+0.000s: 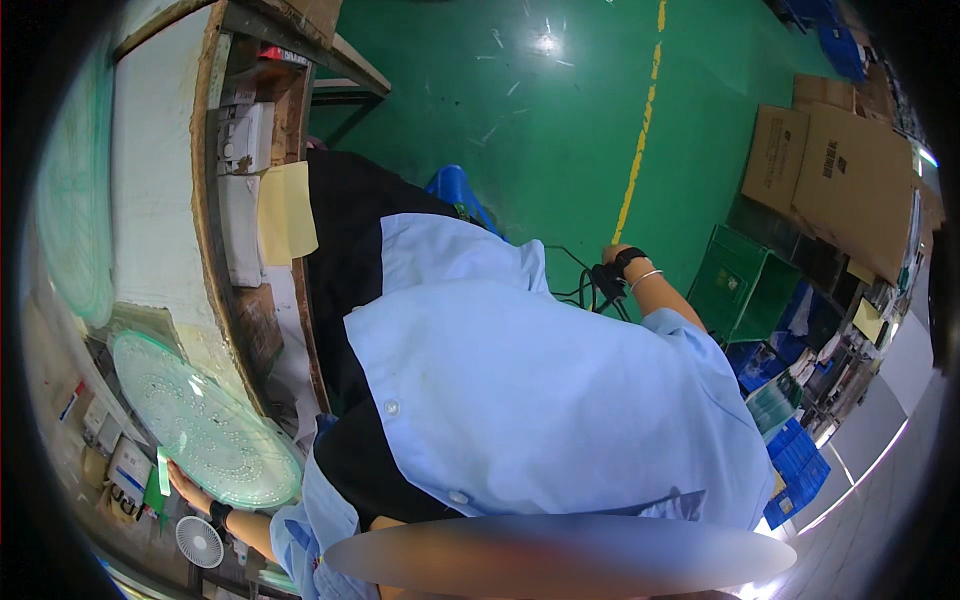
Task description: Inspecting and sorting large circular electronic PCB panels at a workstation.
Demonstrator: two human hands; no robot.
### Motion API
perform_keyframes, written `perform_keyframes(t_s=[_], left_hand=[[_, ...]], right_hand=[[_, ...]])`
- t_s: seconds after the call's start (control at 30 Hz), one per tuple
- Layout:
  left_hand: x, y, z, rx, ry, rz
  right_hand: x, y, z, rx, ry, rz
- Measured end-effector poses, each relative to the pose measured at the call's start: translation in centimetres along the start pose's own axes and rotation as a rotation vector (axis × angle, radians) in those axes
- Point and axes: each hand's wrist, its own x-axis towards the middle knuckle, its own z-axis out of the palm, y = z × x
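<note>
At the lower left my left hand [187, 487] is by the edge of a round, translucent green disc [200, 415] dotted with many small marks. Its fingers close at a short pale green strip [163, 472]; what the strip belongs to is unclear. A black band circles that wrist. Out to the right, away from the bench, my right hand [614, 254] hangs over the floor. A black device with cables [605, 282] sits by its wrist, beside a black band and a pale bracelet. The fingers of this hand are too small and hidden to read.
The white-topped workbench [150, 180] has a shelf holding white boxes [243, 140] and yellow paper [287, 213]. Another translucent disc [80, 200] lies at far left, and a small white fan [199, 542] below. Cardboard boxes [850, 185] and a green crate [740, 285] stand at right.
</note>
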Motion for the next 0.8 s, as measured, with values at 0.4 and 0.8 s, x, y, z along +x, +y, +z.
perform_keyframes(t_s=[0.4,0.8], left_hand=[[-1.0,1.0,1.2,-0.030,0.016,0.022],[-0.8,0.2,1.0,-0.003,0.075,0.150]], right_hand=[[-12.3,-1.3,-8.5,2.111,0.319,-0.912],[-24.1,-2.0,-22.8,-0.093,1.142,-0.295]])
